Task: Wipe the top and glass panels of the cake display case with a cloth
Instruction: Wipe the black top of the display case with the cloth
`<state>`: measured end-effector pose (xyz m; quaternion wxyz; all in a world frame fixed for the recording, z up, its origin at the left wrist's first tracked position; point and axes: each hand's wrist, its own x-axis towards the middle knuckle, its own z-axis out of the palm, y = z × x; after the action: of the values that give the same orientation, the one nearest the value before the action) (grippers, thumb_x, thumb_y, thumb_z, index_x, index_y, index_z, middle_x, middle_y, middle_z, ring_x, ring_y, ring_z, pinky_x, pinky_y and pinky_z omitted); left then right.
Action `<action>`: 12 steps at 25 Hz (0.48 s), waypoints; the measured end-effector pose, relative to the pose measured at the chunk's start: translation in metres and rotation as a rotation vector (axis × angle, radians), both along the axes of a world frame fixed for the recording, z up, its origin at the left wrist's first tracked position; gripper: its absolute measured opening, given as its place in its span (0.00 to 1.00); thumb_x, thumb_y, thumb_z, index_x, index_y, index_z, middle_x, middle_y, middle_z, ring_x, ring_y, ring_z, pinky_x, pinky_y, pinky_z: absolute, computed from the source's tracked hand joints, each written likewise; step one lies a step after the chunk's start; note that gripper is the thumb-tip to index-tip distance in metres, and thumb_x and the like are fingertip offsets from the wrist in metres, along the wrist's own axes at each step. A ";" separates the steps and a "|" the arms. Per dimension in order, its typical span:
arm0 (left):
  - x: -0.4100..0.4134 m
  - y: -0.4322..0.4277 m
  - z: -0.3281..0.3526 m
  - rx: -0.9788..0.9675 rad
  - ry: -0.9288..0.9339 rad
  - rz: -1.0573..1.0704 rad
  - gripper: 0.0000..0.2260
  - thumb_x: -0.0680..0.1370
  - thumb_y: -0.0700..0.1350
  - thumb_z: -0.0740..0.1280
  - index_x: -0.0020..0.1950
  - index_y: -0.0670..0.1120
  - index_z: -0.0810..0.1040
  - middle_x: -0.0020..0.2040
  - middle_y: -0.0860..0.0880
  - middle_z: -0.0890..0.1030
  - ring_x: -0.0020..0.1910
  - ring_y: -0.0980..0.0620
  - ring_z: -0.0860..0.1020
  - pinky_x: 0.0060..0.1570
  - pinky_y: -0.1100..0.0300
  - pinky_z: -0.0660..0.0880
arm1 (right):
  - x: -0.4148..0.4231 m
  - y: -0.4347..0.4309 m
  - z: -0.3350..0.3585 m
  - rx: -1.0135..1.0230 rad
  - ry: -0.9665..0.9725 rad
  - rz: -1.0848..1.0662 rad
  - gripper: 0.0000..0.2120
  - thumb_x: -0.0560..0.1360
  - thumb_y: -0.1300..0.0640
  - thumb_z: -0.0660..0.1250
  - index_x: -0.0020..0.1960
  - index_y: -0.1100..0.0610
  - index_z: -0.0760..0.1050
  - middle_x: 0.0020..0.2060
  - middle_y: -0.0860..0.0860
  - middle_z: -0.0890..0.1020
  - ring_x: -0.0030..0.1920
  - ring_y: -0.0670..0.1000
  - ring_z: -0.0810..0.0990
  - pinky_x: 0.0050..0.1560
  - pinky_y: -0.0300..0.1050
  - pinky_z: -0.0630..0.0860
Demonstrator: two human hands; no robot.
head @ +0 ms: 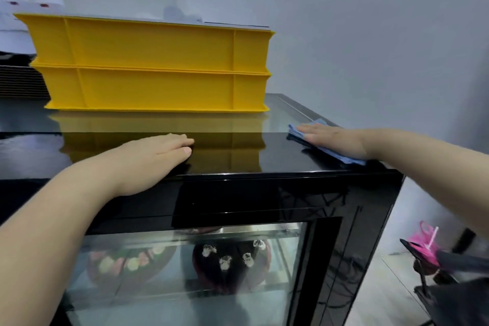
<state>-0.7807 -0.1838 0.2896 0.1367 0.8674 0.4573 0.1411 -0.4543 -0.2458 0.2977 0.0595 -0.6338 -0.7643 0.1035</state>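
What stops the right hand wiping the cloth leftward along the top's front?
Likely yes: the right hand presses the blue cloth flat on the case top, and the strip before the yellow crates is bare up to the left hand.

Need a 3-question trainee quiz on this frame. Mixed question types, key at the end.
1. Multiple choice: the blue cloth lies under which hand? A) left B) right C) neither
2. Fill in: ___ yellow crates stand stacked on the case top.
3. True or false: the left hand rests flat on the case top and holds nothing.

Key: 1 B, the right hand presses it flat; 2 two; 3 true.
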 end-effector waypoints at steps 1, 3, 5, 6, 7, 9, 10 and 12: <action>0.000 0.000 -0.001 0.019 0.003 0.021 0.20 0.82 0.54 0.48 0.74 0.58 0.59 0.75 0.58 0.57 0.74 0.60 0.54 0.71 0.62 0.48 | -0.006 -0.001 -0.001 -0.007 0.029 -0.028 0.21 0.83 0.47 0.45 0.75 0.44 0.49 0.73 0.38 0.53 0.74 0.39 0.45 0.72 0.36 0.40; 0.000 0.004 -0.003 -0.005 -0.005 0.028 0.19 0.82 0.54 0.48 0.73 0.58 0.59 0.75 0.58 0.57 0.74 0.59 0.54 0.72 0.61 0.48 | -0.018 -0.003 0.000 -0.063 0.075 0.078 0.21 0.82 0.43 0.46 0.74 0.40 0.50 0.71 0.31 0.50 0.72 0.32 0.44 0.72 0.32 0.40; 0.001 0.003 -0.005 0.003 0.015 0.009 0.19 0.82 0.54 0.48 0.74 0.58 0.59 0.75 0.58 0.57 0.74 0.59 0.54 0.71 0.61 0.49 | -0.020 -0.011 0.003 -0.123 0.043 0.141 0.21 0.78 0.39 0.45 0.70 0.33 0.50 0.70 0.28 0.49 0.71 0.29 0.45 0.69 0.28 0.41; 0.001 0.002 -0.004 0.019 0.023 0.002 0.19 0.82 0.53 0.48 0.74 0.58 0.59 0.75 0.58 0.57 0.74 0.59 0.54 0.71 0.61 0.49 | -0.017 -0.006 0.003 -0.092 0.030 0.117 0.20 0.77 0.39 0.45 0.69 0.32 0.49 0.71 0.30 0.50 0.72 0.32 0.45 0.69 0.29 0.41; 0.001 0.003 -0.004 0.038 0.020 0.003 0.19 0.82 0.53 0.47 0.74 0.58 0.59 0.75 0.58 0.57 0.74 0.59 0.54 0.71 0.61 0.49 | -0.014 0.004 0.000 -0.057 -0.012 0.109 0.20 0.80 0.41 0.46 0.70 0.35 0.49 0.73 0.33 0.49 0.74 0.37 0.45 0.68 0.31 0.40; -0.001 0.006 -0.001 0.006 0.011 0.003 0.19 0.82 0.53 0.47 0.74 0.58 0.58 0.76 0.57 0.57 0.74 0.59 0.53 0.70 0.62 0.48 | -0.036 0.019 -0.007 -0.053 -0.028 0.207 0.22 0.83 0.46 0.44 0.76 0.46 0.47 0.76 0.43 0.48 0.75 0.43 0.44 0.69 0.36 0.39; -0.005 0.007 0.001 -0.002 0.002 0.008 0.19 0.82 0.52 0.48 0.74 0.57 0.58 0.76 0.57 0.56 0.74 0.59 0.53 0.69 0.64 0.47 | -0.056 0.032 -0.006 -0.050 -0.001 0.230 0.23 0.83 0.47 0.44 0.76 0.48 0.47 0.76 0.44 0.48 0.75 0.43 0.44 0.70 0.37 0.39; -0.026 0.014 0.004 0.007 -0.028 0.030 0.19 0.82 0.52 0.48 0.74 0.57 0.58 0.75 0.58 0.56 0.74 0.59 0.52 0.68 0.66 0.46 | -0.082 0.047 -0.010 -0.055 0.044 0.290 0.23 0.82 0.43 0.44 0.76 0.45 0.48 0.75 0.38 0.50 0.74 0.38 0.45 0.72 0.36 0.40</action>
<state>-0.8069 -0.1701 0.2935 0.1379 0.8588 0.4678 0.1568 -0.5366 -0.1989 0.2875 0.0434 -0.5159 -0.8431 0.1458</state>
